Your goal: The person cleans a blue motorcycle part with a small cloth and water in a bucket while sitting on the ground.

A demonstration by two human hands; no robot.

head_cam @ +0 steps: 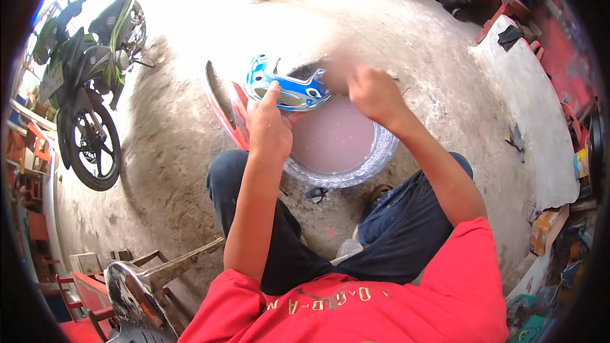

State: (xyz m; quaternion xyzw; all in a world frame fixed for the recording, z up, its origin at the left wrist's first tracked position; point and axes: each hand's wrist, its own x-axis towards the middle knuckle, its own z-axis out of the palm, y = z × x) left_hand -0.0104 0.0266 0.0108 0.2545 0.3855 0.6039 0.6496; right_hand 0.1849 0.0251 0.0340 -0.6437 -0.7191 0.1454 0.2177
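My left hand [270, 126] grips a blue and white plastic motorcycle fairing piece [288, 88], its thumb on the front face. The piece is curved, with dark round holes and an open middle, and it is tilted over the far left rim of a round grey tub [385, 145]. Cloudy pinkish water [333, 136] stands in the tub. At the piece's right end is my right hand [376, 93], its fingers curled. A brown blur beside those fingers hides whether they hold something. Left of the tub rests a red curved plastic panel [237, 116].
A black and green motorcycle [93, 81] is parked on the concrete floor at the left. A worn stool or stand [138, 300] is near my left side. On the right are a low pale ledge [529, 105], a cardboard box [548, 228] and scattered items.
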